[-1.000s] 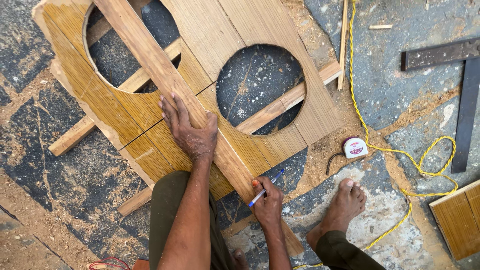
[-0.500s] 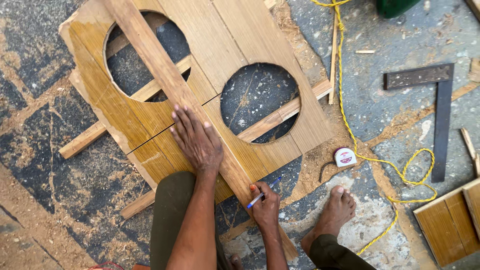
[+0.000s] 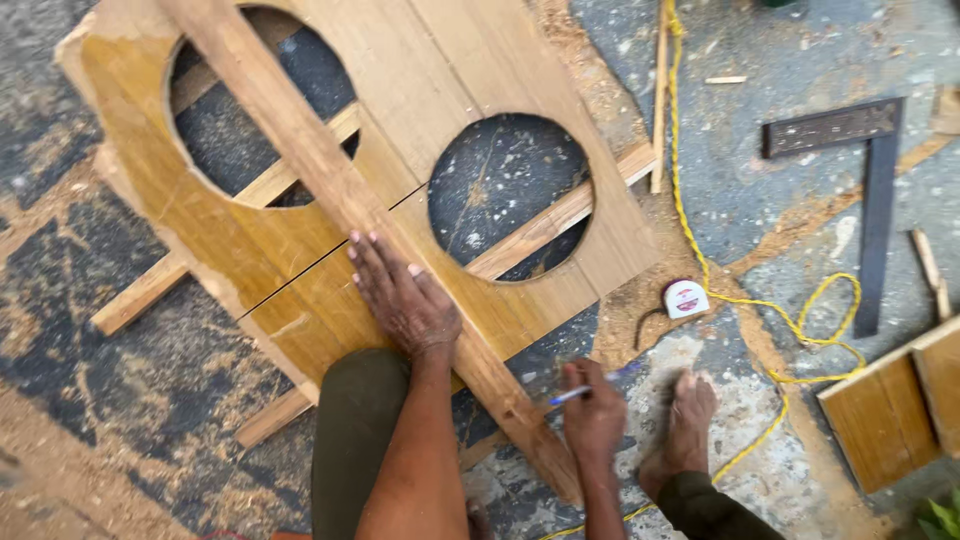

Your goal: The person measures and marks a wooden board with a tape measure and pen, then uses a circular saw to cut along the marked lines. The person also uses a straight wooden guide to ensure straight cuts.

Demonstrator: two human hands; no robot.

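Under flat left hand (image 3: 405,300), long pale wooden strip (image 3: 330,190); right hand (image 3: 592,415) grasping pen (image 3: 570,395).

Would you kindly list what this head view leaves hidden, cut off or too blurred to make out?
1. Pen tip: hidden behind the right hand, so any mark is unseen.
2. Long wooden strip: its far end is cut off by the top edge.
3. Part of the strip under the left hand: covered by the palm.
4. Bare foot: motion-blurred, toes unclear.
5. Tape measure: too small to read.
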